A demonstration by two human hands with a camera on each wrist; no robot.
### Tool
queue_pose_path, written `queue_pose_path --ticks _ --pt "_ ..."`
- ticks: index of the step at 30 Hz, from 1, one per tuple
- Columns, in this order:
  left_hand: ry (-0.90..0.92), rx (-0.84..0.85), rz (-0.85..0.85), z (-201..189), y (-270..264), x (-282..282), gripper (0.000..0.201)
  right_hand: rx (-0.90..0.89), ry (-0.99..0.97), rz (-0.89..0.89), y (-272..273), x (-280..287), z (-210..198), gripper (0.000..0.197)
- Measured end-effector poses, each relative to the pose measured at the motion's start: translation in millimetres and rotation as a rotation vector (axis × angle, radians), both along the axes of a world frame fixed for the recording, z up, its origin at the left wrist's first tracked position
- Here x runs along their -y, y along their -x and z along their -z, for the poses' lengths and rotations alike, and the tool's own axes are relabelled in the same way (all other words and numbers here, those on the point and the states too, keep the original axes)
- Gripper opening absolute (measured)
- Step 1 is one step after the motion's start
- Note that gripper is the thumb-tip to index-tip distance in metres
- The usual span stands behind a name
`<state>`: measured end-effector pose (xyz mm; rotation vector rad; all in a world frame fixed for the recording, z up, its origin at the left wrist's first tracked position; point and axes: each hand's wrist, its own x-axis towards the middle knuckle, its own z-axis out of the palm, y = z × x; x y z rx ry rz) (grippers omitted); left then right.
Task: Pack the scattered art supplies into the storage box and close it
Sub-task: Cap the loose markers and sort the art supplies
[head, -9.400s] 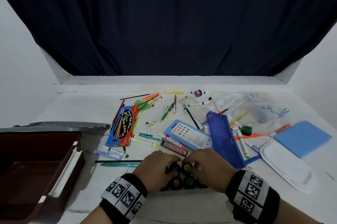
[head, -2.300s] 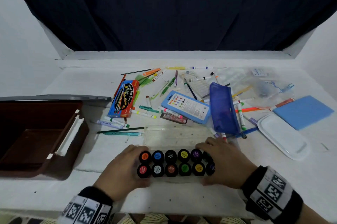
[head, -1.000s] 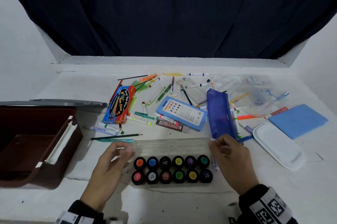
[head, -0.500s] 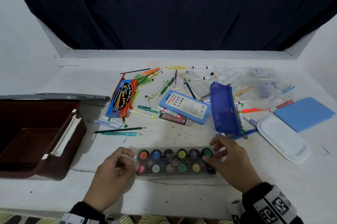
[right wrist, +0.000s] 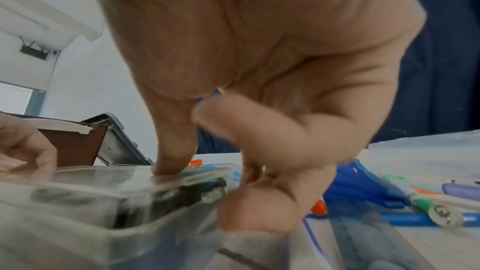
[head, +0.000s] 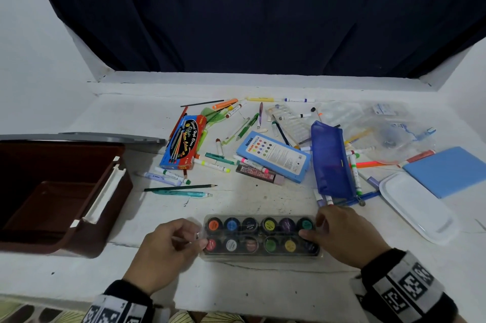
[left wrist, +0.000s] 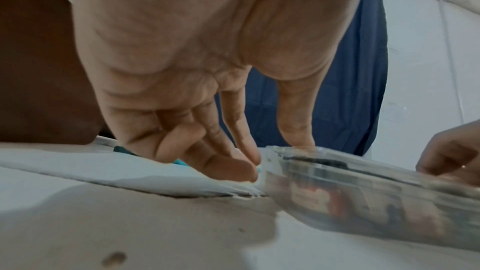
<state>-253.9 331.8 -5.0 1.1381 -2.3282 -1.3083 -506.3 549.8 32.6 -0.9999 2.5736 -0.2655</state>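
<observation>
Left hand pinched the left end of the paint case on the table's near edge; right hand gripped its right end, thumb on lid. Risk: unlatched lid could spring, spilling pots before the storage box.

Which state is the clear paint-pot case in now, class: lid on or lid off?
Lid on. The clear cover lies flat over both rows of pots in the paint-pot case, the left hand and right hand holding its ends. Whether it is latched, I cannot tell.
</observation>
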Motion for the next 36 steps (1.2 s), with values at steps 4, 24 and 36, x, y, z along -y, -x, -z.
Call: queue_pose_path --ticks 4,24,36 --pt "0.108 -0.011 -0.035 -0.1 1.6 -6.7 0.019 0.095 0.068 0.035 -0.9 -0.2 -2.7 0.041" --pt "0.147 -0.032 0.025 4.7 3.0 -8.2 0.022 -0.005 0.108 0.012 -16.5 -0.1 -0.1 0.038" --pt "0.184 0.026 0.050 -3.9 6.2 -10.0 0.020 -0.157 0.045 -0.155 -25.1 3.7 -12.1 0.054"
